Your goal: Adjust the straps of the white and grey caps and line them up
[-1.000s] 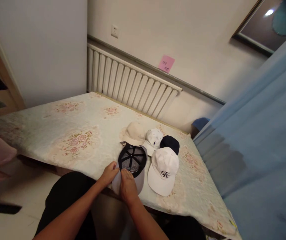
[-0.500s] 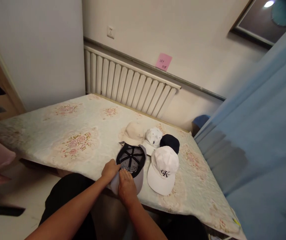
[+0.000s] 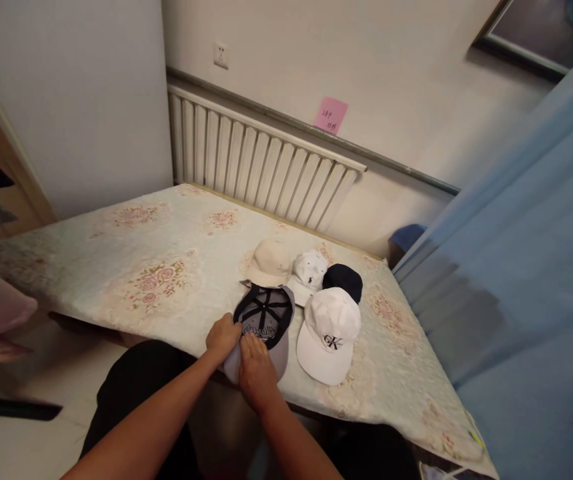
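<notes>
Five caps in front of me, and the grey cap (image 3: pixel 281 309) was the one under both my hands. It sat belly-up at the near edge of the flowery cloth (image 3: pixel 116 257), brim toward me, with the beige cap (image 3: pixel 270 263) just past its far end and the big white cap (image 3: pixel 333 319) just to its right.

My left hand (image 3: pixel 223 338) had its fingers curled in at the brim's left side; honestly can't tell if they were pinching it. My right hand (image 3: pixel 257 373) lay over the near part, fingers straight and pressed together, thumb out of sight, so no clue about a pinch there either.

What could've gone wrong, I reckon: press too hard on the brim and the whole thing tips toward my lap, since it was right by the edge. Shove it away from me and the strap end would probably bump the beige one. Swing it right and the white one gets nudged, maybe the black cap (image 3: pixel 345 283) and the small white cap (image 3: pixel 310 272) behind it too. Uneven pressure might also leave a crease.

Looks-wise: grey panels, black tape along the seams meeting in the middle, a black sweatband, and lettering showing backwards through the front. Brim was plain grey.
</notes>
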`<state>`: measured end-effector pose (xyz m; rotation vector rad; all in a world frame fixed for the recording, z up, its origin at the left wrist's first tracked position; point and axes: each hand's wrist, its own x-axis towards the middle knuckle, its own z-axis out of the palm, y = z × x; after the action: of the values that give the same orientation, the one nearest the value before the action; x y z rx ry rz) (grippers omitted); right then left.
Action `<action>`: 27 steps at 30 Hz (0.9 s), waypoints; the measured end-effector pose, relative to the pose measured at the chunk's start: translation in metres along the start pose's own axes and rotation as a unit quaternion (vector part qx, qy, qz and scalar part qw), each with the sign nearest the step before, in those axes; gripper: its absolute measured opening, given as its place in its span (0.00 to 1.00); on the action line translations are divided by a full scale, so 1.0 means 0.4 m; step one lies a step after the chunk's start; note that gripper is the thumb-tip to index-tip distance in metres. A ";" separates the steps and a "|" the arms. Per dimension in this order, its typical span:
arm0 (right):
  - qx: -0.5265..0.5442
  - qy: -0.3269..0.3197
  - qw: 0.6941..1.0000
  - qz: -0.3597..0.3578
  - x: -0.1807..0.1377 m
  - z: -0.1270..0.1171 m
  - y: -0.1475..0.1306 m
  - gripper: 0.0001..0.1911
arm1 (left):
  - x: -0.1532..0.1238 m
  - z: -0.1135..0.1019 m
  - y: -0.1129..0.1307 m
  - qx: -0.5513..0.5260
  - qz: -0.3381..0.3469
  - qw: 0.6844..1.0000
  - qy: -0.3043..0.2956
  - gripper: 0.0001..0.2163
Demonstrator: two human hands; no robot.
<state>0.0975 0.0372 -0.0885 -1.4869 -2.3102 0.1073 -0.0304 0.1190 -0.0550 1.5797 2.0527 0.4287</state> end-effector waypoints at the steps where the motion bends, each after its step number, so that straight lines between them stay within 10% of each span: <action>1: -0.005 -0.001 1.000 -0.001 -0.003 -0.001 0.004 0.29 | -0.001 -0.001 0.001 0.002 0.001 1.000 -0.001 0.13; 27: -0.106 0.008 0.991 -0.082 -0.044 -0.124 0.122 0.19 | -0.015 -0.018 0.007 -0.013 0.020 1.000 -0.010 0.14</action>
<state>0.1636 0.0358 -0.0610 -1.3782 -2.4841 -0.2018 -0.0311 0.1143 -0.0462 1.6057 1.9949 0.4503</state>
